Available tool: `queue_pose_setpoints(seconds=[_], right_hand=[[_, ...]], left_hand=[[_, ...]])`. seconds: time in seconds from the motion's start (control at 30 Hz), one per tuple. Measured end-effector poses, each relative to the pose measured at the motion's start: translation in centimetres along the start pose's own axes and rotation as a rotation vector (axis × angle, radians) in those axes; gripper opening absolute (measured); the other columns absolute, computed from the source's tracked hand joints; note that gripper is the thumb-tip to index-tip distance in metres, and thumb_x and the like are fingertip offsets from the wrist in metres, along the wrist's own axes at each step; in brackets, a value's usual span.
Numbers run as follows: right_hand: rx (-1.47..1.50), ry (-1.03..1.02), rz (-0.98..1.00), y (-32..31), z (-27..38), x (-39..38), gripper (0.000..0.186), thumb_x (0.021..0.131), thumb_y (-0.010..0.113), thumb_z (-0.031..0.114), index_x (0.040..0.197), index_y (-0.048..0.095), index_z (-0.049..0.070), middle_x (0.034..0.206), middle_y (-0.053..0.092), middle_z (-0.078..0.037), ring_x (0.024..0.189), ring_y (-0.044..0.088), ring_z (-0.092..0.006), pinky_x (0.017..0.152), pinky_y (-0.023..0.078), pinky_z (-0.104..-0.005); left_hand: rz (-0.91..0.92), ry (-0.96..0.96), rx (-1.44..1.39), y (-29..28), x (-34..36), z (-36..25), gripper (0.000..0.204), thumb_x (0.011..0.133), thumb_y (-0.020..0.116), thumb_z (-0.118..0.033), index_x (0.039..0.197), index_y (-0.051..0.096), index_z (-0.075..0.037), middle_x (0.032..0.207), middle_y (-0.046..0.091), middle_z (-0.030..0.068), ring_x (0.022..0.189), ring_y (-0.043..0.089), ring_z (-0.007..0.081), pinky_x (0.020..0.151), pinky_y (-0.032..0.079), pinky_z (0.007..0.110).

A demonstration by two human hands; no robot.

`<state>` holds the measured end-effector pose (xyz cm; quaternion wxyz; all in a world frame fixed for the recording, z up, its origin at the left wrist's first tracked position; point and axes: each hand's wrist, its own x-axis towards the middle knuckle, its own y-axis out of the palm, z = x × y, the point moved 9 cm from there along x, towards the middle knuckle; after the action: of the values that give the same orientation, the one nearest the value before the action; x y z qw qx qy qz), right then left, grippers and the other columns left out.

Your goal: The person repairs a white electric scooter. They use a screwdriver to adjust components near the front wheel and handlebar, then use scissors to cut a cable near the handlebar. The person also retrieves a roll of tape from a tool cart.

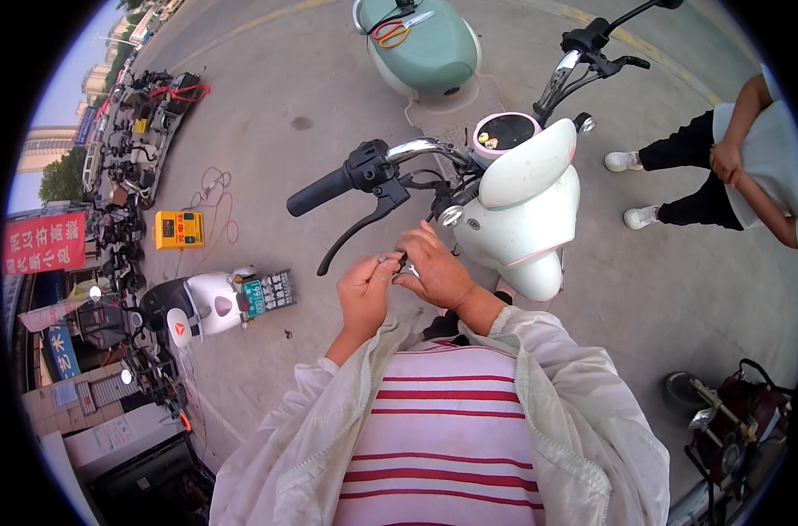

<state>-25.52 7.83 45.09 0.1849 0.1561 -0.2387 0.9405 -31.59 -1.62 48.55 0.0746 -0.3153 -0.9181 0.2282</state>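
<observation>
My left hand [366, 287] and my right hand [436, 273] meet in front of my chest, fingers closed together. Between their fingertips is a small piece [404, 261], partly dark and partly shiny like metal, too small to name. Just beyond my hands stands a white electric scooter [522, 223]. Its black left grip [320, 191] and curved brake lever [357, 230] lie closest to my left hand; neither hand touches them. Orange-handled scissors [401, 31] rest on the scooter's green seat [430, 61].
A person [750, 158] stands at the right, hands clasped. A yellow box [179, 230] with loose red cable [232, 230] lies on the pavement at left. Nearby is a white-and-black scooter [213, 302]; a row of parked scooters [140, 149] stretches behind. A dark red vehicle [732, 430] stands lower right.
</observation>
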Motion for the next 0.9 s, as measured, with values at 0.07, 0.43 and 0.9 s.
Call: queue_pose_setpoints(seconds=[0.07,0.43,0.9], right_hand=[[0.015,0.028,0.009,0.7,-1.0,-0.2,0.04,0.08,0.059,0.031,0.107,0.049,0.002,0.105,0.052,-0.015,0.105,0.047,-0.0344,0.102,0.026,-0.0496],[0.227,0.019,-0.279,-2.6,2.2,1.1,0.029,0.081,0.059,0.024,0.099,0.05,0.003,0.089,0.052,-0.013,0.087,0.048,-0.0327,0.083,0.039,-0.0405],[0.227,-0.065,-0.427,-4.7,2.6,1.9,0.017,0.085,0.053,0.018,0.095,0.055,0.004,0.089,0.056,-0.012,0.086,0.054,-0.0329,0.093,0.037,-0.0442]], left_hand=[[0.014,0.02,-0.021,0.3,0.4,-0.1,0.015,0.086,0.055,-0.007,0.089,0.064,0.004,0.082,0.063,0.0074,0.073,0.058,0.0115,0.067,0.046,0.024],[0.05,-0.182,-0.286,0.9,2.1,-2.3,0.02,0.089,0.053,-0.013,0.093,0.063,0.004,0.081,0.062,0.0048,0.072,0.055,0.0092,0.065,0.045,0.021],[0.24,0.08,-0.316,1.8,3.2,-7.2,0.008,0.084,0.055,0.002,0.089,0.061,0.003,0.105,0.06,0.0108,0.097,0.056,0.0153,0.084,0.045,0.027]])
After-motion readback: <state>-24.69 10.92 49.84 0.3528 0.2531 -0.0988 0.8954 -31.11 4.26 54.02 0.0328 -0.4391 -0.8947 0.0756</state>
